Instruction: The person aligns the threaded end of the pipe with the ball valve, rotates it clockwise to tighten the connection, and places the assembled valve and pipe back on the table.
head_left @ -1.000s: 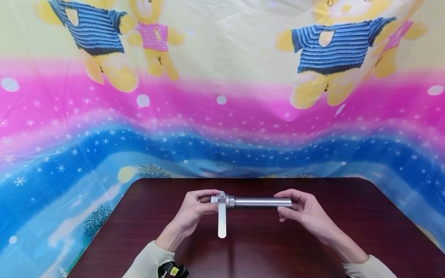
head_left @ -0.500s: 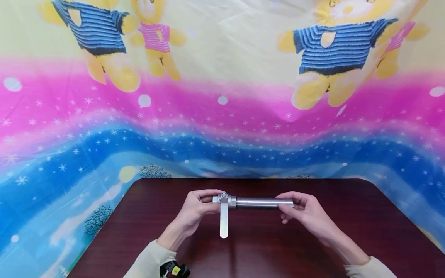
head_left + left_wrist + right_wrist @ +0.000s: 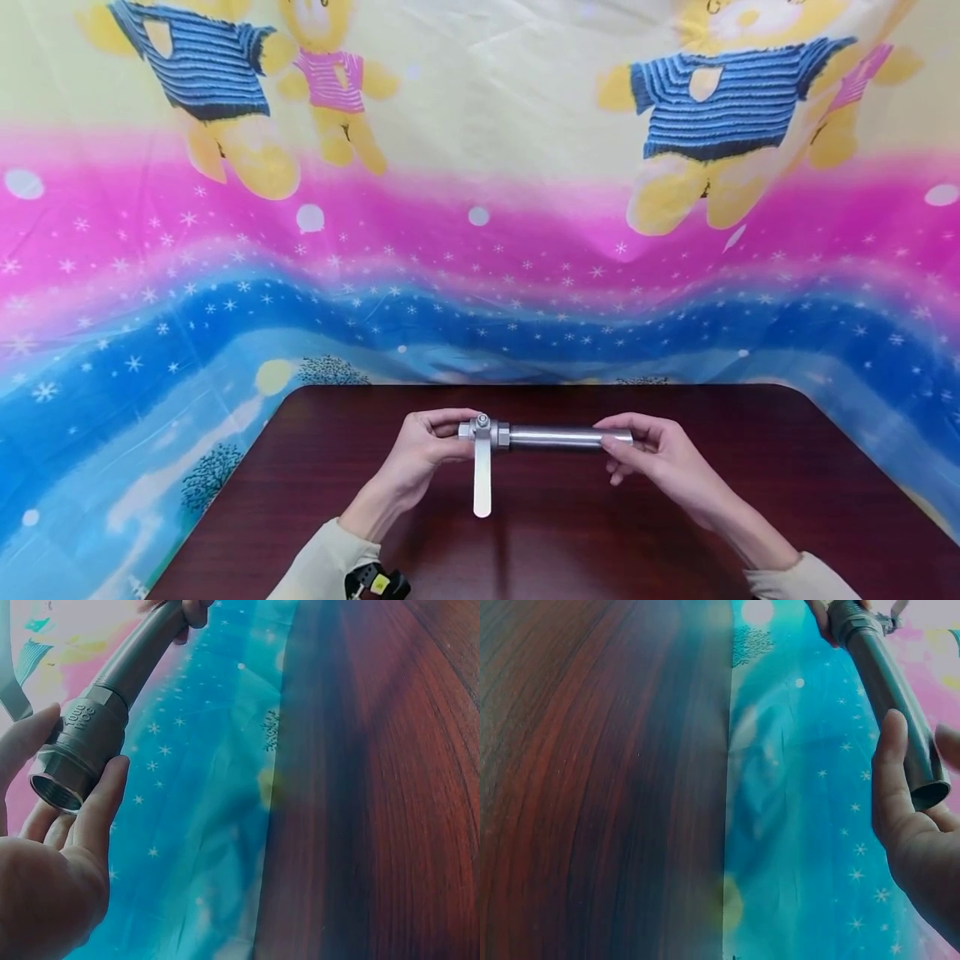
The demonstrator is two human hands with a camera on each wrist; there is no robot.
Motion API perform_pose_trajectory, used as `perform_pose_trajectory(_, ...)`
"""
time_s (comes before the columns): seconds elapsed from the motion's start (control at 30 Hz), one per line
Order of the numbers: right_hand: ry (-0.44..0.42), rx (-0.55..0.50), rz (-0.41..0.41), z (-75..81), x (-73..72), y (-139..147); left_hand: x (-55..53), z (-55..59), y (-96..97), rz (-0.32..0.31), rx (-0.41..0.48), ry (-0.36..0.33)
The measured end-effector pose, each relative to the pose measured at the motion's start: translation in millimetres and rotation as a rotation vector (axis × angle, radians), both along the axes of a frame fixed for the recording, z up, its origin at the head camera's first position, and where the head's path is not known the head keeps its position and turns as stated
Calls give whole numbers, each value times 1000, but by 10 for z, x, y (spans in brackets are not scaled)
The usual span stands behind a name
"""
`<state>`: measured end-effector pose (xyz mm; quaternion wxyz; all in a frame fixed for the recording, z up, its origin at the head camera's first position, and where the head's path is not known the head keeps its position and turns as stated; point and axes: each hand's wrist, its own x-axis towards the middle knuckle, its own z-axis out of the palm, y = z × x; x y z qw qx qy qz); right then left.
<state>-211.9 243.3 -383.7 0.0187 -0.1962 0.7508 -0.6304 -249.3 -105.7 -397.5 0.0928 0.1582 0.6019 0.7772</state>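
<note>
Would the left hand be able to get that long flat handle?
Probably yes: the left hand grips the valve beside the handle, and nothing covers the handle's free end.

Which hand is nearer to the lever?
Left. The left hand grips the valve beside the lever; the right hand holds the pipe at the end away from the valve.

"1000", then "WOG", both on the metal valve body (image 3: 84, 731)
</note>
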Motion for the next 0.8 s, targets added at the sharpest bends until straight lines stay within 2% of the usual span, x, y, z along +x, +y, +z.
perform_pose_trajectory(0.17,36,-22,46,-8,-10,24,-3,-15,9,7,-10,-10)
perform_pose_trajectory(0.33,-31,22,1,12,-4,24,8,-27,6,13,-7,-12)
perform_pose_trajectory(0.4,-39,26,15,18,0,16,9,-30,2,14,-5,-10)
perform_pose_trajectory(0.53,3,-10,65,6,-8,16,6,-36,-2,8,0,-9)
perform_pose_trajectory(0.6,8,-11,63,2,-15,26,6,-40,6,6,1,-13)
perform_pose_trajectory(0.8,-84,35,21,28,-2,57,7,-63,30,8,8,-17)
